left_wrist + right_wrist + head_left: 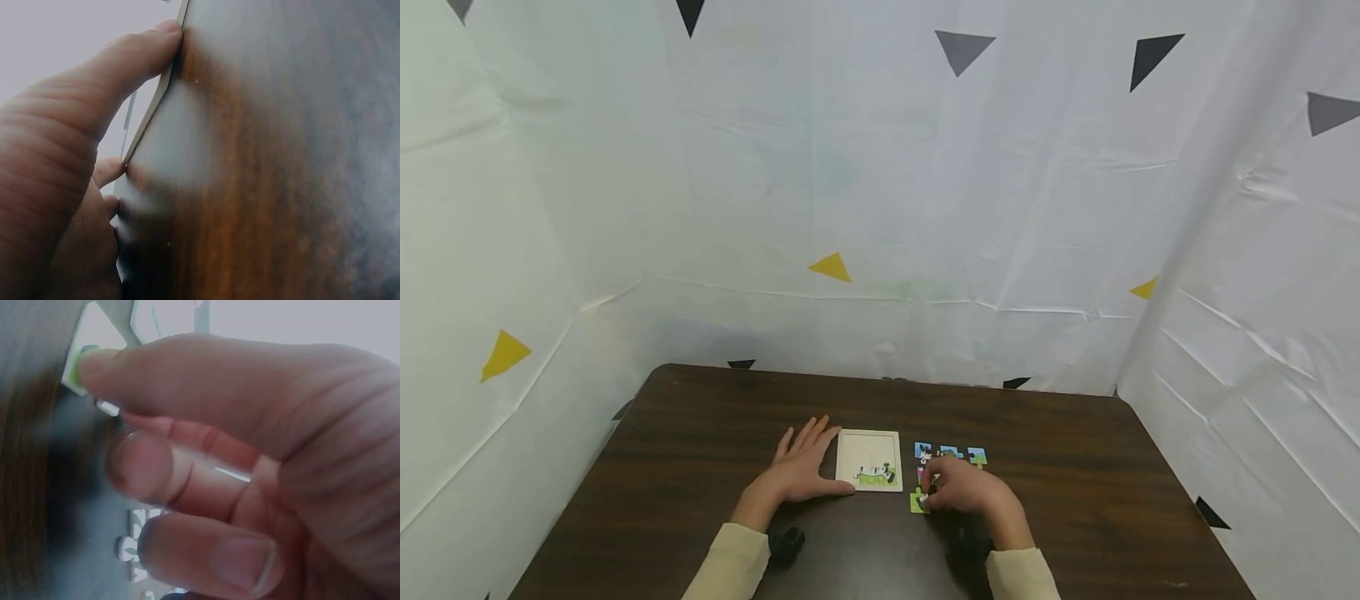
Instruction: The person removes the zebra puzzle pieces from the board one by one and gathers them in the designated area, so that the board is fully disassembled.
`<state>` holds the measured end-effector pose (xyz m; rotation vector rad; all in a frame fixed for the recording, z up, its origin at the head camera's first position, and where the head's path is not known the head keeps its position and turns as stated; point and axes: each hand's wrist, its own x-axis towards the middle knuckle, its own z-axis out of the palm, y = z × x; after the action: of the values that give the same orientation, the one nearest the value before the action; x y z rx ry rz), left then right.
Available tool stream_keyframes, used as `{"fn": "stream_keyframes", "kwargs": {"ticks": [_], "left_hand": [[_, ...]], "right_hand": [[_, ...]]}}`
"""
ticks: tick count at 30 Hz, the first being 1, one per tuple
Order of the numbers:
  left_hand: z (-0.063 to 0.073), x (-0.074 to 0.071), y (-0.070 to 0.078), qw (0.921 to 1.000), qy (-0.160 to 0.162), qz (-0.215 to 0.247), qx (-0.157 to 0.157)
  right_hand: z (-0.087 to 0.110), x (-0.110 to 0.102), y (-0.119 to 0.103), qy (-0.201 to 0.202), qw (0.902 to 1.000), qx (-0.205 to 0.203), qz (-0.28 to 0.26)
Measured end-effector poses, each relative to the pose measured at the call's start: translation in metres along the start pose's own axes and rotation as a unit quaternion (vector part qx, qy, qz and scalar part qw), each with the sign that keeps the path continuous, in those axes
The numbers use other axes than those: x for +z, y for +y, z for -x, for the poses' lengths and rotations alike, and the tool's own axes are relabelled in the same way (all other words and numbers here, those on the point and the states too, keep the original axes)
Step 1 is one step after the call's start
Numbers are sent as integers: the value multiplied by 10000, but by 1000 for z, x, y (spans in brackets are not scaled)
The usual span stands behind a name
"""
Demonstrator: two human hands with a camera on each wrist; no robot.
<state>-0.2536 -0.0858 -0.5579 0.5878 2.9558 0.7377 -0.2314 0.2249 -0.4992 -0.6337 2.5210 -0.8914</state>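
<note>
A square, cream puzzle tray lies on the table, with green-and-zebra-patterned pieces in its lower right part. My left hand is spread at the tray's left side. Its thumb touches the near edge and its forefinger reaches the far left corner; the left wrist view shows both at the tray's edge. Right of the tray, my right hand pinches a puzzle piece at a green piece. In the right wrist view the thumb tip covers part of a green-and-white piece.
Loose blue and green pieces lie beyond the right hand, some partly hidden by it. The dark wooden table meets white sheeting with coloured triangles at the back and sides.
</note>
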Motion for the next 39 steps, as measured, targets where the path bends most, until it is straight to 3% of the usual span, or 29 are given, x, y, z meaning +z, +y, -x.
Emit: {"fn": "stream_keyframes", "kwargs": {"ticks": [8,15,21,26,33,39], "left_hand": [[0,2,-2,9997,-37,239,64],[0,-1,1,9999,-52,153,42],[0,2,-1,9997,-18,215,105],[-1,3,-4,9995,36,289,72],[0,-3,-1,9999,-11,160,56],[1,-3,0,10000,-32,30,88]], "right_hand": [[7,-2,-8,31,9992,275,295],[11,-8,-7,-43,9998,176,89],[9,-14,-9,459,9988,17,159],[-5,-7,-20,703,9969,-120,346],[-34,16,-40,593,9943,-149,877],[-47,29,-47,655,9914,-84,1133]]}}
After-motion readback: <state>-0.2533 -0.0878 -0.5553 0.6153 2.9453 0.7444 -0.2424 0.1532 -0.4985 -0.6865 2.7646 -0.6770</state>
